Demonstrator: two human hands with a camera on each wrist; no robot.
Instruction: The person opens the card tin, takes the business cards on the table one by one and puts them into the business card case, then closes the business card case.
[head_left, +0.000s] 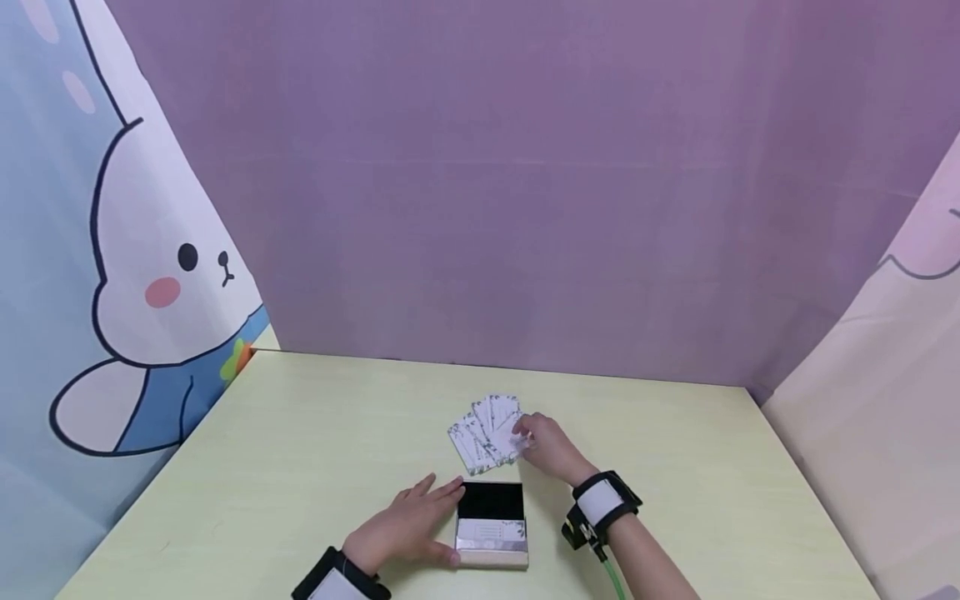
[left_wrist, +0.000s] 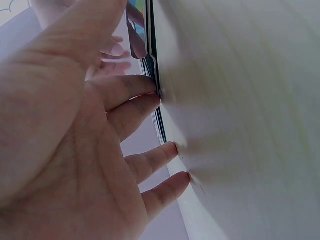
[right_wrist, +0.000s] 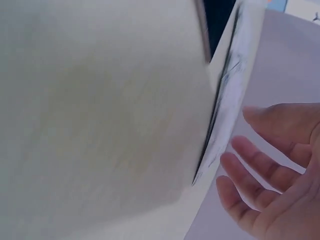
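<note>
The left hand [head_left: 405, 527] lies flat with straight fingers on the table [head_left: 300, 433], touching the left side of the open box [head_left: 491, 525]. The right hand [head_left: 551, 446], fingers relaxed, touches the fanned cards [head_left: 483, 433] just beyond the box.

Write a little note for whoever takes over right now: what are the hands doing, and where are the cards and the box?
Left hand: flat on the table, fingers straight, touching the left side of the open card box.
Right hand: at the fanned cards beyond the box; whether it grips one cannot be told.
Done: box open, some cards inside at its near end.
Left: the fanned cards lie outside the box.
</note>
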